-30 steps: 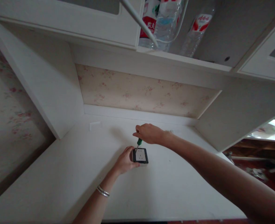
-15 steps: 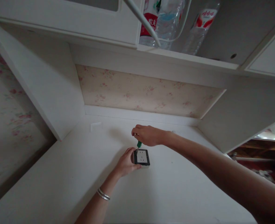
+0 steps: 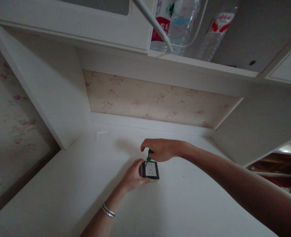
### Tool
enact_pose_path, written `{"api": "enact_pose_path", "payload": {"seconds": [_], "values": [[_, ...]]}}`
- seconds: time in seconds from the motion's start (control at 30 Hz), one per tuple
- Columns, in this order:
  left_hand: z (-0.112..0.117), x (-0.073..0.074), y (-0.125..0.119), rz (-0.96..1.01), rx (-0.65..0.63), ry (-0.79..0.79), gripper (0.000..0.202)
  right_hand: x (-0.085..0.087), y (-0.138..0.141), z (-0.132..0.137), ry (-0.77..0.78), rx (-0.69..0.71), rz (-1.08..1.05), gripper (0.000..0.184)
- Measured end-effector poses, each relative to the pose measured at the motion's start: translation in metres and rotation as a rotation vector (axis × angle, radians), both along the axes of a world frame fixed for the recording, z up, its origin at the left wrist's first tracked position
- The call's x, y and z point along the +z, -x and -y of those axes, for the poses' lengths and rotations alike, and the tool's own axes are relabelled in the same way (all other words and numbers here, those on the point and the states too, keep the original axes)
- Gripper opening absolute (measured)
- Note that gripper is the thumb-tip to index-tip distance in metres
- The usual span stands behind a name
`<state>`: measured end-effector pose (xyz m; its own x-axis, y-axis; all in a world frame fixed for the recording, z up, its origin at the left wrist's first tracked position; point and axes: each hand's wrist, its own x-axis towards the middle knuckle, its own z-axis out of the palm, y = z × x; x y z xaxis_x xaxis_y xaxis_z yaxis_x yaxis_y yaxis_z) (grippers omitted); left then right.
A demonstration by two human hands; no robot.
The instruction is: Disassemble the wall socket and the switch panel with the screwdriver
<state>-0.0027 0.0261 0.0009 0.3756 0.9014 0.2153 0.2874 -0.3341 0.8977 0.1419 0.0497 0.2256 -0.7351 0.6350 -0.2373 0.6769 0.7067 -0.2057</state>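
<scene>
A wall socket (image 3: 150,170) with a white face and a dark frame sits on the white surface. My left hand (image 3: 133,175) grips it from the left, fingers at its top corner and thumb along its lower edge. Above it, my right hand (image 3: 161,149) holds a screwdriver (image 3: 149,156) by its green handle. The shaft points down at the upper left of the socket's frame. Where exactly the tip rests is too small to tell.
A white tabletop (image 3: 189,197) spreads around the hands, with a small white rectangular plate (image 3: 102,135) at the back left. Overhead, a shelf holds plastic bottles (image 3: 217,33), and a white cable (image 3: 155,24) hangs in front. White side panels (image 3: 46,89) stand left and right.
My right hand has come down slightly, and its fingers have shifted on the green handle, which shows more now. My left hand keeps its grip on the socket. The view has tilted a little.
</scene>
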Motion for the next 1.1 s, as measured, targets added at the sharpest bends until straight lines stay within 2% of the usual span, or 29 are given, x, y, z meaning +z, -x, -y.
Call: {"api": "enact_pose_path", "payload": {"seconds": [0.1, 0.17, 0.27, 0.37, 0.43, 0.5, 0.57, 0.63, 0.7, 0.73, 0.8, 0.87, 0.97, 1.03, 1.1], "values": [[0.001, 0.002, 0.0, 0.001, -0.007, -0.002, 0.078, 0.0, -0.002, -0.001, -0.02, -0.105, 0.074, 0.027], [0.001, 0.004, -0.001, 0.006, -0.007, 0.0, 0.077, -0.003, 0.001, 0.0, -0.133, -0.183, 0.11, 0.033], [0.003, 0.006, -0.001, 0.004, -0.002, 0.007, 0.077, -0.004, 0.005, 0.003, -0.239, -0.099, 0.112, 0.031], [0.003, 0.007, -0.001, 0.001, -0.007, 0.001, 0.077, -0.001, 0.003, 0.002, -0.166, 0.051, 0.073, 0.029], [0.003, 0.005, 0.0, -0.001, -0.008, -0.007, 0.078, 0.001, 0.001, -0.001, -0.119, 0.075, 0.063, 0.03], [0.002, 0.003, 0.0, -0.009, -0.001, -0.013, 0.08, 0.002, 0.003, -0.005, -0.125, -0.001, 0.097, 0.03], [0.001, 0.001, 0.0, -0.016, 0.004, -0.016, 0.08, 0.001, 0.006, -0.006, -0.174, -0.122, 0.166, 0.039], [0.001, 0.0, 0.0, -0.01, 0.001, -0.015, 0.079, 0.0, 0.01, -0.006, -0.195, -0.152, 0.213, 0.039], [0.0, 0.0, 0.0, 0.005, -0.009, -0.013, 0.079, 0.0, 0.011, -0.006, -0.158, -0.059, 0.175, 0.026], [0.0, 0.0, 0.0, 0.013, -0.008, -0.01, 0.079, 0.0, 0.012, -0.006, -0.121, -0.003, 0.137, 0.025], [0.0, -0.001, 0.0, 0.016, -0.007, -0.002, 0.08, 0.0, 0.011, -0.006, -0.058, 0.051, 0.09, 0.036], [0.0, -0.002, 0.0, 0.014, -0.002, 0.0, 0.081, -0.001, 0.012, -0.006, -0.076, -0.023, 0.131, 0.038], [0.0, -0.005, 0.0, 0.013, -0.003, -0.01, 0.081, -0.002, 0.014, -0.006, -0.205, -0.171, 0.219, 0.034], [0.0, -0.006, 0.0, 0.013, -0.005, -0.01, 0.08, -0.001, 0.013, -0.006, -0.188, -0.103, 0.192, 0.027], [0.0, -0.006, 0.0, 0.014, -0.006, -0.003, 0.081, 0.001, 0.012, -0.006, -0.09, 0.011, 0.133, 0.035]]}}
